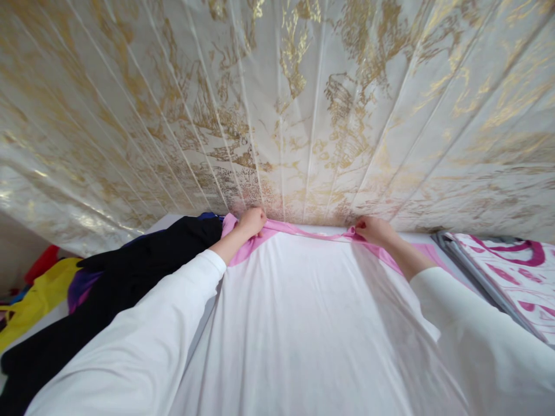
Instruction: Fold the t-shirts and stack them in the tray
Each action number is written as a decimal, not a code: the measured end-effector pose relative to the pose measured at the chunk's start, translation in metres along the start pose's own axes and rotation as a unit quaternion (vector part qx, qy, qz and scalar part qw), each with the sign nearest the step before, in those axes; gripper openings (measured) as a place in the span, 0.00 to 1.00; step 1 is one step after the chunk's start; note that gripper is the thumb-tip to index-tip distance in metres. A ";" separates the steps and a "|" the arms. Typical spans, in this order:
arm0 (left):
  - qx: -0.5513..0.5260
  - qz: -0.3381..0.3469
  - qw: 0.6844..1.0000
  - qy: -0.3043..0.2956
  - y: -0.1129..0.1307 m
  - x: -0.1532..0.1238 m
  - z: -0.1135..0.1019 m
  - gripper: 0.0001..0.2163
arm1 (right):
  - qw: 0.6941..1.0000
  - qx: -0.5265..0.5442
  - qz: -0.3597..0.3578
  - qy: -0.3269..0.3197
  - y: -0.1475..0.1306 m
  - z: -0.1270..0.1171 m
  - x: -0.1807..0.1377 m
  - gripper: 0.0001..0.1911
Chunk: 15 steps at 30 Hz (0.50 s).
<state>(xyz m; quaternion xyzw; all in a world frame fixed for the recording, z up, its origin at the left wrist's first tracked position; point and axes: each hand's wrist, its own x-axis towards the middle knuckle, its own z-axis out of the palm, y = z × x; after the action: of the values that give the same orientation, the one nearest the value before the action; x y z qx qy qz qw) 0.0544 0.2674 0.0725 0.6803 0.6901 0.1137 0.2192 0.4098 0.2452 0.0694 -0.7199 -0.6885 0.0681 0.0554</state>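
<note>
A white shirt [303, 312] with pink shoulders and a pink neckband lies spread face-up in front of me, its collar end at the far edge by the curtain. My left hand [252, 221] is closed on the pink edge at the left of the neckline. At the right of the neckline, my right hand [376, 230] pinches the same pink band, fingers closed. Between the two hands the band runs nearly straight and looks stretched. Both fingertips are partly hidden by the cloth and the hands themselves.
A white and gold curtain [281, 115] hangs just behind the far edge. Dark clothing [165, 260] lies to the left, beside a yellow garment [43, 294]. On the right, a folded white shirt with a magenta print [515, 277] tops a grey stack.
</note>
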 end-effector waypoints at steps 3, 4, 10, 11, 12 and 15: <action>0.045 0.025 0.997 0.062 0.002 -0.010 0.003 0.14 | 0.999 0.011 0.017 0.039 -0.002 0.006 -0.003 0.10; 0.061 0.031 0.994 0.079 0.002 -0.012 0.004 0.14 | 0.998 0.016 0.021 0.050 -0.004 0.009 -0.004 0.10; 0.129 0.072 0.980 0.133 -0.004 -0.028 -0.001 0.11 | 0.994 0.048 0.014 0.100 -0.006 0.011 -0.009 0.10; 0.136 0.081 0.977 0.141 -0.003 -0.036 -0.002 0.11 | 0.993 0.054 0.006 0.107 -0.007 0.010 -0.013 0.10; 0.143 0.097 0.974 0.147 -0.002 -0.047 -0.003 0.11 | 0.992 0.059 -0.004 0.115 -0.009 0.010 -0.020 0.12; 0.157 0.183 0.962 0.130 0.002 -0.092 0.006 0.13 | 0.986 0.075 -0.065 0.133 -0.026 0.018 -0.066 0.18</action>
<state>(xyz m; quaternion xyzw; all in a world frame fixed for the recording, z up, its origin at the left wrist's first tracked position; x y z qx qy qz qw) 0.0568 0.1753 0.0822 0.8003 0.5854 0.1295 -0.0066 0.3781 0.1804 0.0575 -0.6700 -0.7132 0.0195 0.2052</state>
